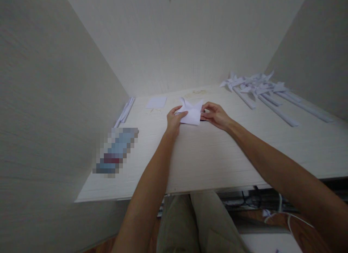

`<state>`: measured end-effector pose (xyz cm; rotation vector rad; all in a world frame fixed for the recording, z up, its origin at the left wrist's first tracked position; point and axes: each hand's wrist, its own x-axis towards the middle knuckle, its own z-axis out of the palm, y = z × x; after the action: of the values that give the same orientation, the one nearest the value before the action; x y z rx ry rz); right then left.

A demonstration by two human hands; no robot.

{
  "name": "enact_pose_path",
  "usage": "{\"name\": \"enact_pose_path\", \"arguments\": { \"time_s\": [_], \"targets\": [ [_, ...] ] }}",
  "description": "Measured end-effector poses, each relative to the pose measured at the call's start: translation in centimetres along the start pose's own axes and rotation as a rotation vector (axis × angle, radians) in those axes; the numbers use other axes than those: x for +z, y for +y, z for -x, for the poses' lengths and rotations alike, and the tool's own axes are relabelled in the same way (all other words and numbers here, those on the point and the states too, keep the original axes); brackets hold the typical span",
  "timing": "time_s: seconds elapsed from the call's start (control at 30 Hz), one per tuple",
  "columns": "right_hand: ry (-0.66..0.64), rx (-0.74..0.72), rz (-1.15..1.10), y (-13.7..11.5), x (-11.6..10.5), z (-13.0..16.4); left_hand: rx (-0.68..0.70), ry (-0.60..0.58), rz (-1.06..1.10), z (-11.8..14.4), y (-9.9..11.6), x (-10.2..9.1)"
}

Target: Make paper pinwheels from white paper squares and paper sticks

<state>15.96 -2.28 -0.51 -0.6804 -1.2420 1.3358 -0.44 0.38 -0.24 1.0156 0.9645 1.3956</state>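
Bare arms (153, 173) extended forward; left hand (174, 120) in thumb-on-top pinch; right hand (216, 117) curled inward.

At 8 o'clock, pixelation blurs an oblong object (119, 146) past naming. Near the dial's centre, the white paper sheet (191, 115) covers some fingers of the left hand (173, 119); a dark item (202, 119) beside the right hand (217, 115) is mostly hidden. Overlapping paper pinwheels (261, 89) at 2 o'clock defy counting. Trousers (176, 224) are cut off at 6.
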Motion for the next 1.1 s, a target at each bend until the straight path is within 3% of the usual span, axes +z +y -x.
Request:
{"name": "enact_pose_path", "arguments": {
  "time_s": [0.1, 0.2, 0.43, 1.1],
  "targets": [
    [-0.027, 0.024, 0.115, 0.8, -0.3, -0.1, -0.003, -0.004, -0.008, 0.1, 0.0, 0.1],
    [0.049, 0.007, 0.173, 1.2, -0.3, -0.2, 0.001, -0.016, -0.034, 0.2, 0.0, 0.1],
    [0.185, 0.031, 0.107, 1.0, 0.6, -0.3, 0.041, -0.031, -0.104, 0.3, -0.2, 0.1],
    [0.271, -0.053, 0.339, 2.1, 0.5, -0.7, 0.084, -0.122, -0.206, 0.8, -0.2, 0.5]
  ]
}}
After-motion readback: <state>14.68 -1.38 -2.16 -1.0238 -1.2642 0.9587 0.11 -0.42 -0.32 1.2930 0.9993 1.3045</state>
